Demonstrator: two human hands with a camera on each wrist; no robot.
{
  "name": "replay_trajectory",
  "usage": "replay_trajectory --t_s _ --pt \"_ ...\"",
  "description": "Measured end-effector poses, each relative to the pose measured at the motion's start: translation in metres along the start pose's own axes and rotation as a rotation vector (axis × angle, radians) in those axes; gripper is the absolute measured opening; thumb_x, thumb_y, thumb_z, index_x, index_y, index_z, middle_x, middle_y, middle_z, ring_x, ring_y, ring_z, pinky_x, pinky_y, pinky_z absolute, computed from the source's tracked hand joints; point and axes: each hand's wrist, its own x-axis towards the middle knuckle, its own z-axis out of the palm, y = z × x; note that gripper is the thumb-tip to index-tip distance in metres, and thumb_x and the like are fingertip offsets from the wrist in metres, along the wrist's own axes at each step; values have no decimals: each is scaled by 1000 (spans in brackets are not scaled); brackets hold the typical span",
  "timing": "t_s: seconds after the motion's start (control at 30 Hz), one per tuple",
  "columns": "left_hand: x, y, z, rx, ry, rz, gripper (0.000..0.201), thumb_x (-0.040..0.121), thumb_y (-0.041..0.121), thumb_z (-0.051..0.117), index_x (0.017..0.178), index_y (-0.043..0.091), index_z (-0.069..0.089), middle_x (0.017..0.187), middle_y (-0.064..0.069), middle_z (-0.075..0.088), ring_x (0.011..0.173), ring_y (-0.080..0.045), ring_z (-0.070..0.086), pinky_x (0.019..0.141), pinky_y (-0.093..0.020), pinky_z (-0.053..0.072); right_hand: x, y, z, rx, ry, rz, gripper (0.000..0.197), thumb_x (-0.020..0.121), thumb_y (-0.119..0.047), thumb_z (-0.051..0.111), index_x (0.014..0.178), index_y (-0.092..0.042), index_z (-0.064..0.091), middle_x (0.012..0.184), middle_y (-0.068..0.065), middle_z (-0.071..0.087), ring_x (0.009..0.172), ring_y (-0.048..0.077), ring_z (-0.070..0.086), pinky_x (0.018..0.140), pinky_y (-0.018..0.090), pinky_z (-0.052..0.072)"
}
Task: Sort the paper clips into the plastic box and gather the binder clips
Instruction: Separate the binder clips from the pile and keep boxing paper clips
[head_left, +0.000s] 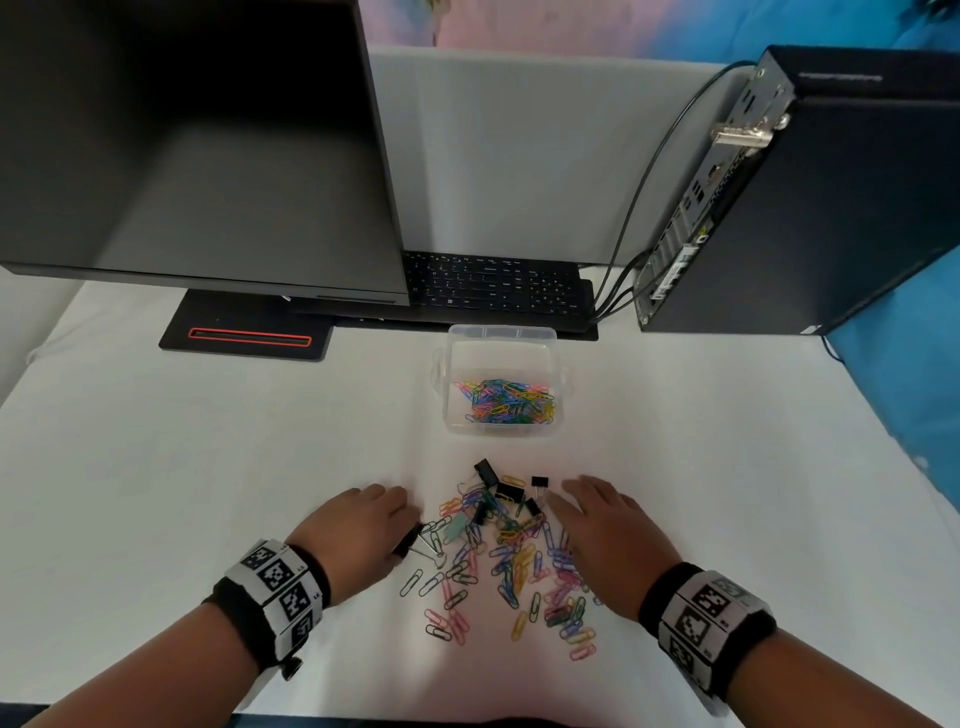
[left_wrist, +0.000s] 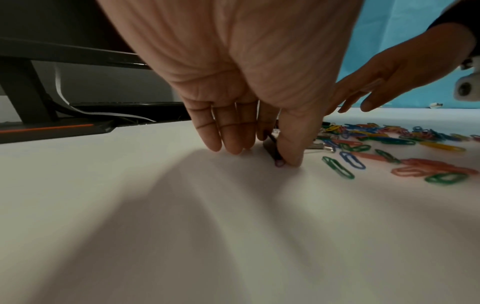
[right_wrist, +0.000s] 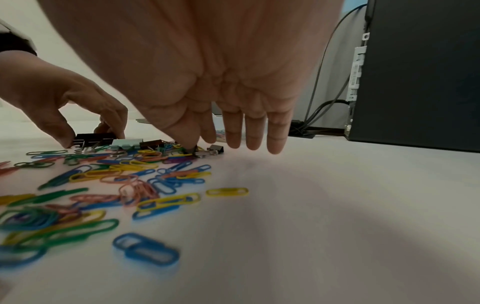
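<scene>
Loose coloured paper clips lie heaped on the white table between my hands. Several black binder clips and a pale green one sit at the heap's far side. Beyond them stands the clear plastic box with paper clips inside. My left hand pinches a black binder clip between thumb and forefinger at the heap's left edge, down on the table. My right hand hovers at the right edge with straight fingers; its thumb tip touches a small black binder clip.
A dark monitor on a stand base fills the back left. A black keyboard lies behind the box. A computer tower with cables stands at the back right.
</scene>
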Motion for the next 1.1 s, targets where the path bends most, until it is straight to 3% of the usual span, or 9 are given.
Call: replay_trajectory --t_s 0.13,0.2,0.3,0.43,0.57,0.67,0.8,0.93,1.1 --pt "-1 1 -4 -56 51 -37 24 82 41 51 96 26 65 84 8 58 71 -18 55 59 -31 49 14 -1 -1 -19 -10 -25 72 80 -17 63 145 -16 34 145 14 41 135 35 34 106 46 37" --pt "-3 0 -8 -140 49 -72 31 81 48 51 102 29 63 90 10 58 79 -16 55 64 -30 49 20 -1 -1 -2 -21 1 68 83 -15 57 146 -17 31 148 13 36 138 34 28 109 46 34" --pt "-7 -2 -15 -401 46 -184 41 74 56 55 109 35 60 98 16 54 87 -6 54 72 -27 50 23 2 -2 44 -42 41 64 87 -15 50 147 -20 27 151 10 30 140 30 22 110 44 32" --pt "-4 -6 -16 -807 77 -399 35 64 58 61 92 38 62 93 13 59 81 -3 57 74 -25 50 25 7 -4 121 -54 58 58 91 -16 47 146 -23 30 152 7 28 141 26 19 108 43 34" --pt "4 -9 -21 -1166 22 -508 28 64 41 75 88 28 69 91 1 69 79 -8 62 78 -30 50 28 12 -6 199 -11 74 51 91 -14 47 141 -21 40 149 6 35 137 25 26 106 43 37" --pt "6 -8 -19 -1107 3 -489 27 63 39 77 87 29 68 91 3 69 73 -7 60 73 -31 50 31 13 -6 205 17 63 51 90 -13 49 140 -20 42 144 7 40 131 28 33 102 43 41" --pt "5 -3 -21 -827 35 -435 26 68 43 76 90 36 65 93 12 62 78 -5 58 72 -26 51 41 12 -4 66 14 -38 58 80 -9 61 135 -21 48 129 10 52 114 32 48 86 44 49" --pt "6 -3 -28 -1138 -11 -519 32 63 55 70 88 35 73 91 10 69 80 -5 62 76 -24 49 52 14 -4 -74 4 -96 59 61 -1 70 115 -19 55 103 7 55 91 29 51 68 40 52" --pt "4 -5 -34 -1412 -168 -557 51 61 54 65 93 17 76 85 -1 70 72 -10 56 66 -26 45 57 15 -8 -199 -5 -156 40 60 -1 70 94 -16 57 90 6 55 82 27 50 61 38 49"
